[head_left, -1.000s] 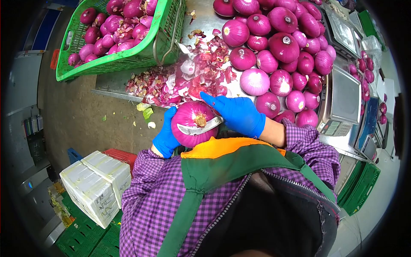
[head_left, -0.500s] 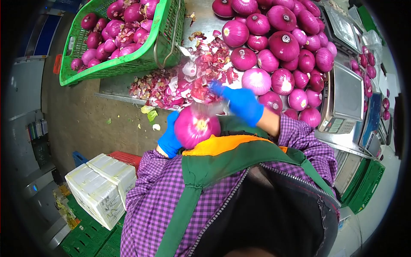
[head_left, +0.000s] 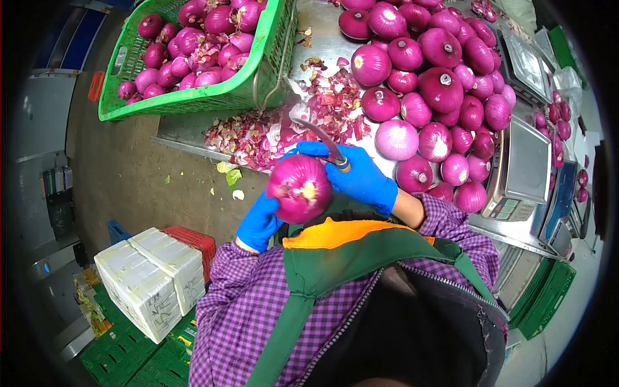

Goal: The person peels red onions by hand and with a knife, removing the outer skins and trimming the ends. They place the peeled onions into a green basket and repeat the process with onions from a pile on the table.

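My left hand (head_left: 260, 222), in a blue glove, is closed around the lower left of a large red onion (head_left: 298, 188), held up in front of my apron. The onion's pale cut end faces up toward me. My right hand (head_left: 362, 175), also gloved in blue, grips the handle of a small knife (head_left: 327, 140). Its curved blade points up and to the left, above the onion. Some right-hand fingers reach to the onion's far side; whether they touch it is hard to tell. Behind the onion, peeled skins (head_left: 258, 137) lie heaped on the metal table (head_left: 187, 132).
Several red onions (head_left: 440, 89) are piled at the table's right. A green basket (head_left: 193, 97) of onions stands at back left. Weighing scales (head_left: 525, 158) sit at the right edge. A white foam box (head_left: 151, 280) and a red crate (head_left: 193, 242) are at lower left.
My right hand has come down and left to the onion, and the knife blade is now distinct instead of blurred. The onion has turned a little in my left hand. The whole view has shifted slightly.
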A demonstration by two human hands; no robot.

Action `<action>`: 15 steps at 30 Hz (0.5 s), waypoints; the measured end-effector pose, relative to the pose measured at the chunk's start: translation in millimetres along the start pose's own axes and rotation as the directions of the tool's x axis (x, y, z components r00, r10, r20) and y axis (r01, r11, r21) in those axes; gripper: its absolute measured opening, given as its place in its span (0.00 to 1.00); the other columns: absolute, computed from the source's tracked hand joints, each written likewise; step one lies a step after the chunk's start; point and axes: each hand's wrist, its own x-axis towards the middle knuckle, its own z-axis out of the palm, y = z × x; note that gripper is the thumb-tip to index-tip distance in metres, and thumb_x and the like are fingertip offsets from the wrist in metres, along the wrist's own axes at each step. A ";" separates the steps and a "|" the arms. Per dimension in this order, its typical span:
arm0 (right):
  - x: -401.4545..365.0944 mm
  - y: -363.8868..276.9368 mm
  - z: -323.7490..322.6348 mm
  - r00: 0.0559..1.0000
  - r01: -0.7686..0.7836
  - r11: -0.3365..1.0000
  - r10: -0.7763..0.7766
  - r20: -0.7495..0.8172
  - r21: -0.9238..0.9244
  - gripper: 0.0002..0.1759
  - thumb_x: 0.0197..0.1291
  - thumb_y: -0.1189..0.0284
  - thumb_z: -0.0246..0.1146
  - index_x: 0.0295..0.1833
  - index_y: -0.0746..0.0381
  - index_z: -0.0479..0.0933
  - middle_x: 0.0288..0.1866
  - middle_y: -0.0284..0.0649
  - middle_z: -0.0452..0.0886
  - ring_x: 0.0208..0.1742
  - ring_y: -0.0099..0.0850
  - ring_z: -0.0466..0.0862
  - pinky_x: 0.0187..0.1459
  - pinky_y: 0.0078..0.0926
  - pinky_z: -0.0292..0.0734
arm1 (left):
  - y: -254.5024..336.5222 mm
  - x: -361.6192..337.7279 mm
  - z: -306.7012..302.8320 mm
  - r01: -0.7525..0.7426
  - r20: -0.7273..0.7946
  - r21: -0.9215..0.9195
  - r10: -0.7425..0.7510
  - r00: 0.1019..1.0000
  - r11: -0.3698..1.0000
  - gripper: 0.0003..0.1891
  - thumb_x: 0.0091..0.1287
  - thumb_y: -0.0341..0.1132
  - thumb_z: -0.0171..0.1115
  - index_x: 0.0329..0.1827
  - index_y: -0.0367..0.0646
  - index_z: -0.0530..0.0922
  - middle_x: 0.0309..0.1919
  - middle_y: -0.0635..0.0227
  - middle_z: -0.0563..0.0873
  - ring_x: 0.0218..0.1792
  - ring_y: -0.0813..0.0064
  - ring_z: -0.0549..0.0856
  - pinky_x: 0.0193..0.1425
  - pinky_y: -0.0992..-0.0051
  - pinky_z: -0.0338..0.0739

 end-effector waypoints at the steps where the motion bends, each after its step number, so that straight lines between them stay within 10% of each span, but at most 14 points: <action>1: 1.3 8.2 0.6 1.000 0.000 1.000 0.000 -0.004 0.000 0.27 0.56 0.78 0.55 0.64 0.58 0.73 0.48 0.40 0.85 0.45 0.28 0.83 0.44 0.28 0.78 | -1.6 1.2 1.6 0.003 0.003 0.000 -0.003 1.000 1.000 0.48 0.55 0.47 0.72 0.74 0.42 0.53 0.71 0.59 0.62 0.71 0.60 0.64 0.74 0.57 0.60; 3: -1.1 22.7 0.9 0.942 0.279 0.907 -0.322 -0.093 -0.314 0.31 0.53 0.79 0.57 0.66 0.54 0.71 0.51 0.43 0.83 0.48 0.37 0.84 0.45 0.33 0.79 | -8.3 -0.9 3.4 -0.006 -0.048 0.020 0.007 0.999 1.000 0.47 0.57 0.48 0.70 0.74 0.43 0.53 0.71 0.59 0.62 0.71 0.59 0.63 0.75 0.58 0.58; 7: -21.0 17.0 -1.5 0.908 0.268 0.648 -0.418 -0.039 -0.713 0.43 0.48 0.78 0.62 0.72 0.46 0.60 0.66 0.42 0.72 0.47 0.43 0.84 0.40 0.34 0.81 | -21.8 17.7 -3.9 -0.137 -0.102 -0.442 0.103 0.989 0.887 0.44 0.62 0.48 0.65 0.75 0.44 0.50 0.73 0.56 0.57 0.73 0.58 0.59 0.77 0.53 0.51; 15: -18.3 16.2 3.8 0.976 0.125 0.560 -0.217 0.001 -0.819 0.47 0.48 0.78 0.62 0.75 0.46 0.53 0.69 0.46 0.67 0.36 0.42 0.85 0.29 0.37 0.79 | -29.8 18.4 -15.6 -0.148 -0.073 -0.398 0.130 0.989 0.905 0.39 0.65 0.40 0.63 0.74 0.43 0.51 0.73 0.56 0.58 0.73 0.58 0.60 0.77 0.54 0.54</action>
